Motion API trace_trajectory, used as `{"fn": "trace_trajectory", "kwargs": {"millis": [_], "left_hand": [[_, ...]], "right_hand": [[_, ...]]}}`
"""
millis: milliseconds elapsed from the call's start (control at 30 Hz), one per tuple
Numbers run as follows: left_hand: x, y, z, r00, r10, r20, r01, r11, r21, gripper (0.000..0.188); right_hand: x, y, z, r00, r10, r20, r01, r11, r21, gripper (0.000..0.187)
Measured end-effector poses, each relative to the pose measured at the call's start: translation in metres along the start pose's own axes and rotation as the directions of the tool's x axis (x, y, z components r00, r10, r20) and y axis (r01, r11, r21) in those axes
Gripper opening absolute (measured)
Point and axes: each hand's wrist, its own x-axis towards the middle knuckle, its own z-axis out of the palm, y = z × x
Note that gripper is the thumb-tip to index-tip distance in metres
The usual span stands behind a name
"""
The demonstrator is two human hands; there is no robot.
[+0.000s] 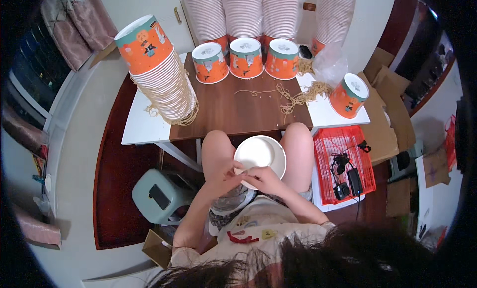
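A white paper bucket (261, 156) rests in my lap between my knees, its open mouth facing up. My left hand (226, 179) pinches its near rim from the left. My right hand (263, 179) grips the same rim just beside it, fingers curled over the edge. On the brown table top (233, 111) lie loose strands of tan string (293, 97). Three orange printed buckets (246, 59) stand upside down in a row at the table's far side.
A tall tilted stack of orange buckets (159, 74) wrapped in string stands at the left. Another orange bucket (349, 95) lies at the table's right end. Pale stacked cups (243, 10) rise behind. A red basket (344, 166) with black chargers sits right, a green stool (159, 194) left.
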Motion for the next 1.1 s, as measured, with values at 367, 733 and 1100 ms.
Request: {"fn": "trace_trajectory", "kwargs": {"millis": [367, 733, 1100], "left_hand": [[0.008, -0.033, 0.027, 0.925, -0.159, -0.346, 0.159, 0.987, -0.028, 0.017], [0.01, -0.016, 0.028, 0.97, 0.172, -0.173, -0.032, 0.792, 0.61, 0.016], [0.004, -0.031, 0.005, 0.972, -0.18, -0.15, 0.197, 0.974, 0.111, 0.016]], "right_hand": [[0.011, 0.011, -0.012, 0.984, 0.105, -0.143, -0.071, 0.972, 0.223, 0.019], [0.025, 0.019, -0.02, 0.983, 0.082, -0.167, -0.017, 0.934, 0.357, 0.011], [-0.003, 0.02, 0.011, 0.935, -0.218, -0.28, 0.107, 0.925, -0.366, 0.011]]}}
